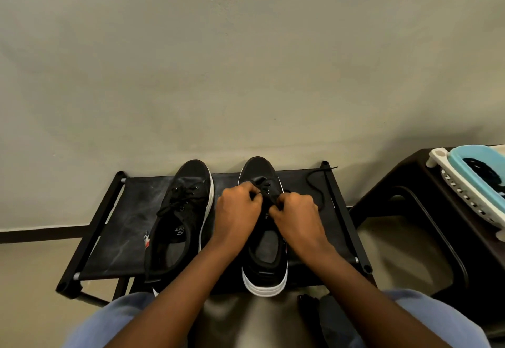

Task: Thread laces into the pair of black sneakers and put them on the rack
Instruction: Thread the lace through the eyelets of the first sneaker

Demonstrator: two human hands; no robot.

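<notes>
Two black sneakers with white soles, side by side on the top shelf of a black rack (114,241), toes toward the wall. Left sneaker (177,219) already laced, lace ends lying loose across its tongue, leaning a little toward the rack's left rail. Right sneaker (266,249) standing upright near the rack's middle, heel hanging just past the rack's front edge. Left hand (239,208) curled over the right sneaker's eyelet area, fingertips pinching the black lace (317,183). Right hand (296,212) likewise curled, pinching the lace on the shoe's other side, knuckles almost touching those of the left hand. Loose end of that lace trailing away toward the rack's right rail, looping over the fabric shelf and crossing the back right corner post. To the right of the rack, a dark stool (404,183) carrying a white and light blue basket (470,172) with something dark inside. In front of the rack, blue trouser knees at the bottom edge.
</notes>
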